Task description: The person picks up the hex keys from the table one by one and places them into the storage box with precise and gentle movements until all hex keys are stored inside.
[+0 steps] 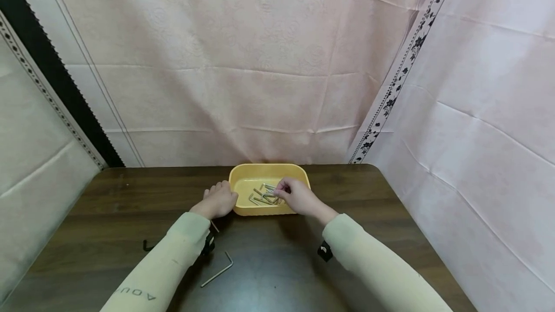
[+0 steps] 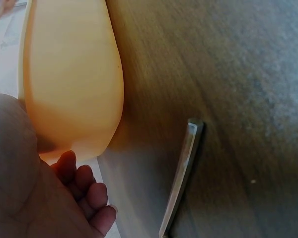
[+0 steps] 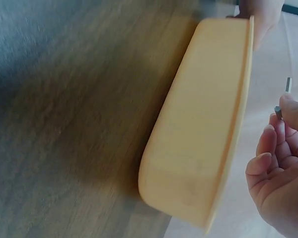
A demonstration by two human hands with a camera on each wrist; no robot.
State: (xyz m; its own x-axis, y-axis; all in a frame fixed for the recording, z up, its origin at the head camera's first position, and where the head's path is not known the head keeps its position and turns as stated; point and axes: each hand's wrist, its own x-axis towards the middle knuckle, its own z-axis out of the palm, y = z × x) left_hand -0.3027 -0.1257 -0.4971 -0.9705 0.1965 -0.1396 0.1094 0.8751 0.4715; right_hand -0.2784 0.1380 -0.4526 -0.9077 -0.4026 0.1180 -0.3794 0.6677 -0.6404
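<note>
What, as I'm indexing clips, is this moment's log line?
left hand: holds yellow tray; right hand: pinches hex key; tray: piled hex keys; table: loose hex keys

Tray (image 1: 264, 211) on table (image 1: 347, 191), taken as dial centre: hex keys (image 1: 265, 197) inside, toward 6 o'clock; left hand (image 1: 220, 200) at its 9 o'clock rim; right hand (image 1: 299, 197) over its 3 o'clock half. On the tabletop, one hex key (image 1: 218, 273) at 7 o'clock. Cloth (image 1: 260, 85): 12 o'clock.

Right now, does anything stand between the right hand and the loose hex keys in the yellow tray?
Nothing visible does. The right hand reaches over the open yellow tray, pinching a metal key; the loose hex keys lie inside, with no lid over them. The left hand is at the tray's left end, clear of the path.
</note>
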